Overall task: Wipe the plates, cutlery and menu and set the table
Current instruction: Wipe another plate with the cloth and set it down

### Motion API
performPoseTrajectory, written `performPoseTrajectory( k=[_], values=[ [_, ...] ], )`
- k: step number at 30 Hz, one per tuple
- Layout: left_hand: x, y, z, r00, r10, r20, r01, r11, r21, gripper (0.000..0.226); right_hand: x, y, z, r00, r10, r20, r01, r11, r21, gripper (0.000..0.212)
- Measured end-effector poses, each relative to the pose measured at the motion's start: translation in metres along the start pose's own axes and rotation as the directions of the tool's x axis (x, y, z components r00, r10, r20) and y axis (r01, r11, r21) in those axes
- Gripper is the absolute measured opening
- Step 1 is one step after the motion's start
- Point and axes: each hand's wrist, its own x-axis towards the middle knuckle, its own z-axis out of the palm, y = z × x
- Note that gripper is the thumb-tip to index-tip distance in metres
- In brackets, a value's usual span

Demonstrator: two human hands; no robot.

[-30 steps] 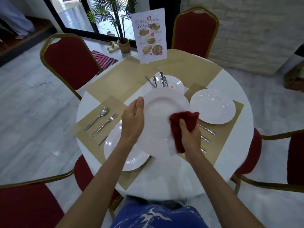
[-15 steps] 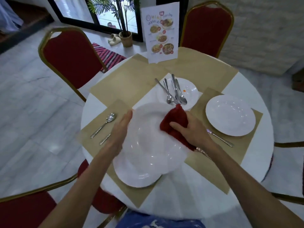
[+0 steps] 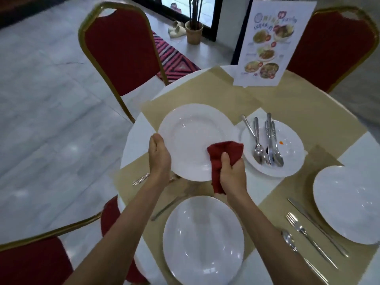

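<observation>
My left hand (image 3: 159, 156) grips the left rim of a white plate (image 3: 191, 138) held above the round table (image 3: 135, 132). Against the plate's lower right rim, my right hand (image 3: 232, 173) presses a bunched red cloth (image 3: 224, 153). A second white plate (image 3: 203, 241) lies on a beige placemat (image 3: 127, 175) just below. Right of the held plate, another plate (image 3: 287, 149) carries several spoons and forks (image 3: 267, 147) and a small orange speck. A fourth plate (image 3: 347, 204) sits at the right edge. The menu card (image 3: 269, 42) stands at the far side.
A fork, knife and spoon (image 3: 308, 233) lie on the placemat between the near plate and the right plate. More cutlery (image 3: 141, 178) shows under my left forearm. Red chairs (image 3: 121, 52) with gold frames ring the table. A potted plant (image 3: 194, 31) stands by the window.
The held plate has moved up and to the left, off the near plate. The red cloth slid from the plate's upper right to its lower right rim. The camera tilted down and closer.
</observation>
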Motion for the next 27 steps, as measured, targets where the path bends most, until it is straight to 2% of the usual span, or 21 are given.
performPoseTrajectory(
  k=[2, 4, 7, 9, 12, 17, 27],
  values=[
    [0.032, -0.004, -0.017, 0.998, -0.044, 0.044, 0.038, 0.990, 0.133, 0.032, 0.030, -0.018, 0.009, 0.998, -0.068, 0.017, 0.069, 0.995, -0.074, 0.027],
    [0.068, -0.001, -0.035, 0.989, -0.096, 0.114, 0.066, 0.968, 0.242, 0.028, 0.062, -0.034, 0.016, 0.993, -0.118, 0.019, 0.120, 0.982, -0.146, 0.029],
    [0.113, 0.004, -0.050, 0.961, -0.115, 0.250, 0.000, 0.909, 0.417, 0.019, 0.104, -0.043, 0.037, 0.992, -0.117, 0.045, 0.123, 0.978, -0.168, 0.036],
    [0.134, 0.004, -0.050, 0.959, -0.097, 0.268, -0.051, 0.866, 0.497, 0.016, 0.125, -0.043, 0.054, 0.993, -0.083, 0.084, 0.097, 0.980, -0.173, 0.040],
    [0.159, 0.003, -0.046, 0.987, -0.048, 0.156, -0.039, 0.859, 0.511, 0.023, 0.148, -0.043, 0.073, 0.991, -0.052, 0.121, 0.077, 0.975, -0.209, 0.038],
    [0.190, -0.007, -0.045, 0.995, -0.057, 0.079, 0.010, 0.867, 0.499, 0.028, 0.173, -0.039, 0.097, 0.992, -0.005, 0.128, 0.038, 0.967, -0.251, 0.035],
    [0.201, -0.020, -0.047, 0.999, 0.000, 0.050, -0.027, 0.851, 0.525, 0.030, 0.179, -0.030, 0.113, 0.992, 0.038, 0.117, -0.008, 0.969, -0.245, 0.037]
  ],
)
